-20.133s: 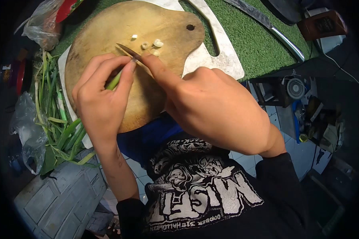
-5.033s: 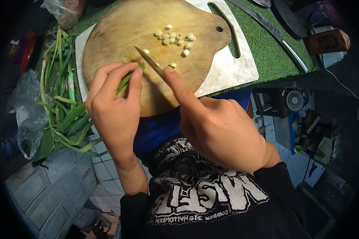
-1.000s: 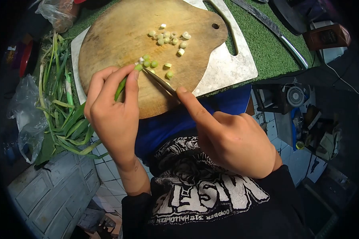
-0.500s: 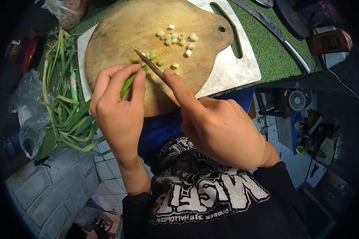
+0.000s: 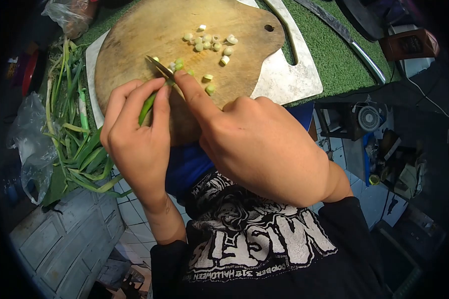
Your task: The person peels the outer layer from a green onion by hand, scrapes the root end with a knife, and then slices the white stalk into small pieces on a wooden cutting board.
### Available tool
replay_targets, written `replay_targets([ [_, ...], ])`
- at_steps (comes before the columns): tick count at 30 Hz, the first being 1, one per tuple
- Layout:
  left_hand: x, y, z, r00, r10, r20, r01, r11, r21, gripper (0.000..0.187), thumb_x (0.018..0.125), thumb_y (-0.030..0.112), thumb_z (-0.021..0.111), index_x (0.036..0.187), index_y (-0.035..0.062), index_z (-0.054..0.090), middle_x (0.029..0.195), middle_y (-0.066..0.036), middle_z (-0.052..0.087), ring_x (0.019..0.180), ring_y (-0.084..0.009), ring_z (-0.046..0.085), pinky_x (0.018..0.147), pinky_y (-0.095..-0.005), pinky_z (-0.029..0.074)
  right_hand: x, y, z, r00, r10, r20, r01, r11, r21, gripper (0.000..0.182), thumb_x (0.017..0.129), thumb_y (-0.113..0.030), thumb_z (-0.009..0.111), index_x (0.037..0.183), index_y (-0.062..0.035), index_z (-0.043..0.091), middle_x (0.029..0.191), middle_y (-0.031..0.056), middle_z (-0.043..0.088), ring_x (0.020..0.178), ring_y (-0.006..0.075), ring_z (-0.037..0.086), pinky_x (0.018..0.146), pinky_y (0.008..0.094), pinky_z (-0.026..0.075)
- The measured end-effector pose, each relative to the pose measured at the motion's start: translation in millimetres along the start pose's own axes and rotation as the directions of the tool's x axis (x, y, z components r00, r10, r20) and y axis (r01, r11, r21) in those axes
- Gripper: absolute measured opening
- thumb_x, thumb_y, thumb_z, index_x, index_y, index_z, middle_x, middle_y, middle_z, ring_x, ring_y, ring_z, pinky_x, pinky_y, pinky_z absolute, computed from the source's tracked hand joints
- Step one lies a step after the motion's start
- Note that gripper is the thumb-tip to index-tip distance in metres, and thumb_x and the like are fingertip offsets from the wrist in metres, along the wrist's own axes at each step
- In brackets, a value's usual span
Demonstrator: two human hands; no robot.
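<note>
My left hand (image 5: 137,129) is closed round a green onion stalk (image 5: 146,107) on the round wooden cutting board (image 5: 134,35). In my right hand (image 5: 254,134) is a knife (image 5: 159,66), its handle hidden in the palm and my index finger stretched along the back of the blade. The blade is at the cut end of the stalk, just beyond my left fingertips. Pale cut pieces of green onion (image 5: 206,43) lie scattered farther up the board, and a few greener pieces (image 5: 179,65) sit beside the blade.
Under the wooden board is a white board (image 5: 294,79) on green turf-like matting (image 5: 341,70). A larger knife (image 5: 344,37) lies at the right, near a brown packet (image 5: 411,46). More green onions (image 5: 80,129) and a clear plastic bag (image 5: 30,144) are at the left.
Both hands and the knife appear farther left in view, as do the boards. The blade has come closer to my left fingertips at the stalk's end.
</note>
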State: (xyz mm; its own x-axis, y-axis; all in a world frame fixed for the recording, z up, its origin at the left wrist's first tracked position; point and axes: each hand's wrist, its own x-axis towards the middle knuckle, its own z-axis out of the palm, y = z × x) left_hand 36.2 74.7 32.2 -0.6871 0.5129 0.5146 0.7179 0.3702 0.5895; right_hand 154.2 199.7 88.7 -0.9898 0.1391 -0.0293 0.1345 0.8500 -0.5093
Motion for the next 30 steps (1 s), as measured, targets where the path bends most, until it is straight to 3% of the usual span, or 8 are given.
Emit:
replay_targets([
  [8,-2,3,0,1.000,-0.025,-0.013,0.025,1.000,0.015,0.014,0.082,-0.001,0.077,0.095,-0.0024,0.075,0.088,-0.011,0.066,0.078,-0.0234,0.066,0.072,-0.0326,0.052,-30,-1,6,1.000,-0.012,0.016,0.013,1.000,-0.029,0.079,0.076,-0.009,0.065,0.145,0.0162,0.036,0.062,0.0179,0.064,0.050,0.0322,0.066,0.046,0.0404,0.054],
  [10,-2,5,-1,1.000,-0.014,-0.012,0.014,0.999,0.041,0.014,0.082,-0.001,0.077,0.095,-0.0024,0.075,0.088,-0.011,0.066,0.078,-0.0234,0.066,0.072,-0.0326,0.052,-44,-1,4,0.997,0.068,0.040,-0.066,0.997,-0.050,0.079,0.083,-0.005,0.067,0.155,-0.0036,0.036,0.058,0.0107,0.056,0.044,0.0268,0.057,0.042,0.0392,0.047],
  [17,0,0,-6,0.999,-0.046,0.022,0.046,0.999,-0.001,0.012,0.083,0.000,0.076,0.095,-0.0018,0.075,0.091,-0.011,0.068,0.080,-0.0245,0.067,0.074,-0.0327,0.052,-56,9,0,0.994,0.081,0.079,-0.082,0.997,0.013,0.080,0.079,0.002,0.067,0.154,-0.0040,0.038,0.058,0.0089,0.056,0.045,0.0265,0.057,0.044,0.0402,0.047],
  [19,0,-1,-6,0.998,-0.051,0.021,0.051,0.999,-0.012,0.012,0.083,0.000,0.076,0.095,-0.0017,0.074,0.092,-0.011,0.069,0.081,-0.0249,0.068,0.074,-0.0328,0.052,-52,11,3,0.994,0.110,0.008,-0.110,0.992,0.059,0.079,0.079,0.005,0.065,0.153,-0.0032,0.039,0.061,0.0107,0.059,0.048,0.0284,0.060,0.047,0.0416,0.049],
  [30,-1,2,-3,0.999,-0.052,-0.008,0.052,0.999,0.004,0.012,0.083,0.001,0.076,0.094,-0.0011,0.073,0.092,-0.012,0.069,0.081,-0.0252,0.068,0.075,-0.0335,0.053,-32,8,1,0.999,0.035,-0.020,-0.033,0.997,0.075,0.076,0.081,0.004,0.065,0.152,-0.0004,0.039,0.064,0.0130,0.062,0.053,0.0308,0.063,0.052,0.0419,0.051],
])
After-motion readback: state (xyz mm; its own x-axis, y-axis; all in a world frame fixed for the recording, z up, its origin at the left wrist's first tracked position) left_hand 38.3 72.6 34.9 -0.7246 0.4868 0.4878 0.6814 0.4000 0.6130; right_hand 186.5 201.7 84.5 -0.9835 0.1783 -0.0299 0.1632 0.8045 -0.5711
